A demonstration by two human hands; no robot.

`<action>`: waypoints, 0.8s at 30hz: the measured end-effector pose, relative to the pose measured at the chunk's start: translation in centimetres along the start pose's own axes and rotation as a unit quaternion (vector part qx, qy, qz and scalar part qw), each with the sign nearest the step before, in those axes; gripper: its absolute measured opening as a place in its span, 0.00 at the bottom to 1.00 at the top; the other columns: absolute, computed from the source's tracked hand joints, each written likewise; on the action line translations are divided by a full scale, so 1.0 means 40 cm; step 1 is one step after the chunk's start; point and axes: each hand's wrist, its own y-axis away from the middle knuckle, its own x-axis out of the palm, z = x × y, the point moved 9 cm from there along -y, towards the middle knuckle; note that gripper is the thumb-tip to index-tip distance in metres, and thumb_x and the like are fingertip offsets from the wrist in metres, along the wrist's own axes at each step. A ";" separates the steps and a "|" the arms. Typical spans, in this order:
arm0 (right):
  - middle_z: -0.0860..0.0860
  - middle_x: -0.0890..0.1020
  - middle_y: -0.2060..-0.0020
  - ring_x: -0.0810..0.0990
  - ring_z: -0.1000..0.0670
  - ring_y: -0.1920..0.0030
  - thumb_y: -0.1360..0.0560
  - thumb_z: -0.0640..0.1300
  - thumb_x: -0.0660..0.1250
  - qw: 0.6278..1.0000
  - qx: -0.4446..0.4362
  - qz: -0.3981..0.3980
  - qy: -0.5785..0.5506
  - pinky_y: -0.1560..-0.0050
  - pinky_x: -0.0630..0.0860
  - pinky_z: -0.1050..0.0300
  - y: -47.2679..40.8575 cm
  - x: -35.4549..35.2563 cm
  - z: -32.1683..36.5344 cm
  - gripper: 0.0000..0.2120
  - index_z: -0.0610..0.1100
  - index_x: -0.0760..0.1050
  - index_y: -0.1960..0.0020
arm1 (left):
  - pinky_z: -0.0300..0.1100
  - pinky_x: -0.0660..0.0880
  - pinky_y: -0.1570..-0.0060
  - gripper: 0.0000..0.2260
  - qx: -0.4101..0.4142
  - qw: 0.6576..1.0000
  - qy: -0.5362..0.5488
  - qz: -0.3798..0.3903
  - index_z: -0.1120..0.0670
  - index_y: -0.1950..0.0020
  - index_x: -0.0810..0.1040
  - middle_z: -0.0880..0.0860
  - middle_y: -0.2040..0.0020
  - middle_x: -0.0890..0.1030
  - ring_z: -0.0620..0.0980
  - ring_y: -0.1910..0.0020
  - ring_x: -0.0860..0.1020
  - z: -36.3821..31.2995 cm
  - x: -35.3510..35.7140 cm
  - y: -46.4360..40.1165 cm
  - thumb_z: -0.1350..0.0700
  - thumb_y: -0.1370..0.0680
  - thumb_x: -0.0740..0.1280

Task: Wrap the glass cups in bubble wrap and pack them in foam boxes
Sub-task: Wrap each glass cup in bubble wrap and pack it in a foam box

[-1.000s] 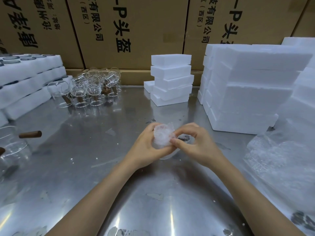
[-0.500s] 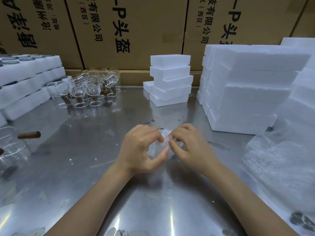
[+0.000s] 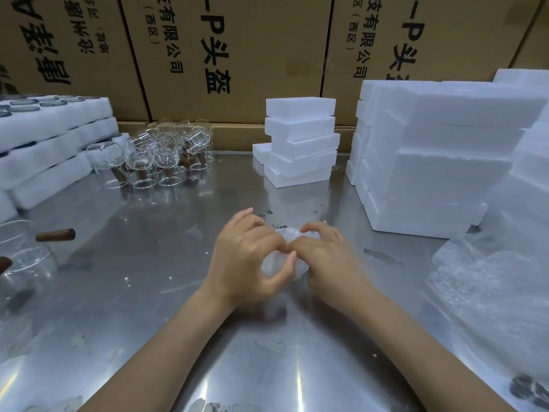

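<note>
Both hands meet at the middle of the steel counter [image 3: 124, 292], closed over one small bundle of bubble wrap [image 3: 280, 264]. The left hand [image 3: 246, 260] curls its fingers and thumb round the near side of the bundle, and the right hand [image 3: 325, 258] pinches the wrap from the other side, fingertips touching the left thumb. The bundle presumably holds a glass cup, though the glass itself is hidden under the wrap and the hands. The bundle looks to sit on or just above the counter, probably so the surface steadies it while the loose ends are tucked in.

The unwrapped glass cups [image 3: 154, 156] with wooden handles cluster at the far left, well apart from the hands. A short stack of foam boxes [image 3: 301, 141] stands at the back centre and a taller stack [image 3: 439, 162] to the right, both within reach for packing. A loose heap of bubble wrap [image 3: 487, 281] lies at the right, near the right forearm. Cardboard cartons [image 3: 237, 55] line the wall behind.
</note>
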 end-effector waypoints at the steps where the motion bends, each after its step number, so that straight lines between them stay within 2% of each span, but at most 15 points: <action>1: 0.55 0.83 0.61 0.78 0.41 0.45 0.41 0.30 0.59 1.000 -0.008 0.001 0.014 0.44 0.70 0.47 -0.003 0.003 0.003 0.22 0.46 0.81 0.52 | 0.47 0.72 0.45 0.12 0.009 1.000 0.008 -0.001 0.56 0.68 0.79 0.49 0.70 0.78 0.53 0.66 0.75 -0.011 -0.001 0.000 0.50 0.29 0.65; 5: 0.55 0.82 0.64 0.78 0.39 0.47 0.39 0.31 0.53 1.000 -0.016 -0.016 0.005 0.48 0.68 0.52 -0.008 0.005 0.005 0.24 0.46 0.80 0.53 | 0.47 0.72 0.47 0.12 -0.022 0.997 0.064 0.046 0.56 0.65 0.79 0.48 0.68 0.79 0.52 0.68 0.77 -0.003 0.017 0.000 0.49 0.29 0.64; 7: 0.54 0.82 0.60 0.76 0.40 0.45 0.35 0.35 0.51 0.999 -0.002 -0.021 -0.026 0.48 0.68 0.54 -0.005 0.008 -0.001 0.23 0.45 0.80 0.49 | 0.47 0.72 0.48 0.13 -0.031 0.994 0.068 0.080 0.56 0.64 0.80 0.48 0.67 0.80 0.53 0.67 0.77 0.007 0.034 0.004 0.48 0.29 0.63; 11: 0.55 0.82 0.50 0.69 0.54 0.47 0.36 0.45 0.50 0.992 0.050 -0.070 -0.095 0.53 0.71 0.57 -0.004 -0.024 -0.022 0.28 0.45 0.76 0.40 | 0.43 0.68 0.53 0.19 -0.027 0.985 0.033 0.169 0.56 0.68 0.79 0.52 0.71 0.77 0.52 0.66 0.73 0.009 0.089 0.009 0.44 0.27 0.61; 14: 0.52 0.80 0.46 0.69 0.51 0.45 0.37 0.46 0.48 0.985 0.084 -0.113 -0.099 0.48 0.71 0.54 0.003 -0.050 -0.047 0.31 0.43 0.75 0.39 | 0.44 0.67 0.45 0.20 -0.026 0.984 0.010 0.174 0.55 0.71 0.77 0.50 0.70 0.76 0.50 0.64 0.71 0.012 0.103 0.003 0.42 0.28 0.61; 16: 0.53 0.77 0.43 0.68 0.48 0.41 0.34 0.39 0.52 0.984 0.121 -0.085 -0.103 0.41 0.67 0.58 0.011 -0.034 -0.081 0.28 0.45 0.73 0.36 | 0.45 0.65 0.39 0.20 -0.023 0.987 0.007 0.159 0.55 0.70 0.79 0.48 0.65 0.76 0.49 0.60 0.71 0.011 0.101 0.006 0.41 0.28 0.62; 18: 0.56 0.76 0.41 0.66 0.50 0.39 0.31 0.36 0.59 0.982 0.152 -0.027 -0.108 0.39 0.64 0.62 0.020 0.002 -0.115 0.24 0.47 0.72 0.35 | 0.46 0.61 0.35 0.20 -0.031 0.990 0.012 0.135 0.55 0.68 0.81 0.48 0.60 0.77 0.50 0.55 0.73 0.010 0.088 0.007 0.41 0.27 0.63; 21: 0.56 0.78 0.49 0.70 0.52 0.45 0.27 0.40 0.63 0.972 0.189 -0.015 -0.142 0.47 0.65 0.63 0.028 0.016 -0.147 0.14 0.49 0.76 0.43 | 0.49 0.62 0.33 0.15 -0.030 0.995 0.032 0.086 0.54 0.66 0.80 0.48 0.63 0.78 0.50 0.55 0.77 0.002 0.063 0.008 0.45 0.27 0.64; 24: 0.57 0.75 0.57 0.71 0.54 0.53 0.27 0.43 0.62 0.966 0.200 -0.027 -0.162 0.56 0.65 0.61 0.028 0.011 -0.150 0.06 0.51 0.73 0.53 | 0.47 0.55 0.29 0.15 -0.023 0.994 0.034 0.101 0.54 0.67 0.80 0.47 0.67 0.81 0.48 0.53 0.81 -0.005 0.070 0.009 0.46 0.28 0.63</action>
